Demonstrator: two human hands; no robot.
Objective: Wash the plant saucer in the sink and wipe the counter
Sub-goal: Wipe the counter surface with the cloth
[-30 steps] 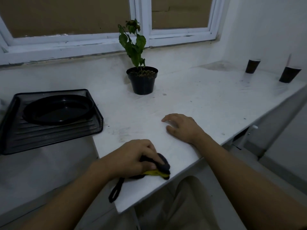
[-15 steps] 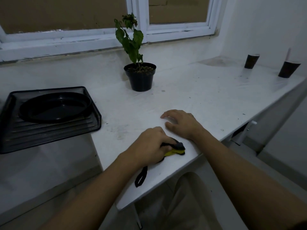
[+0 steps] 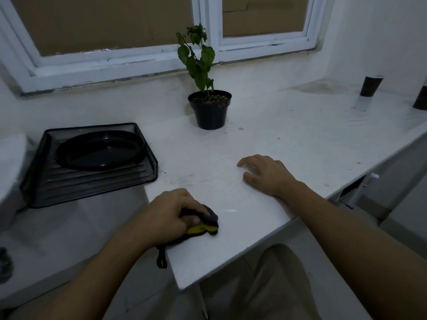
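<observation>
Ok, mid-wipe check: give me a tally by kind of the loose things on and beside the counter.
Potted plant: 1
Plant saucer: 1
Mesh tray: 1
Dark cups: 2
Black-and-yellow cloth: 1
Total: 6

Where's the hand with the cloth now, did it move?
Yes. The left hand, gripping the cloth, swept right toward the still right hand, then slid back left toward the left edge of the counter, by the black tray.
</observation>
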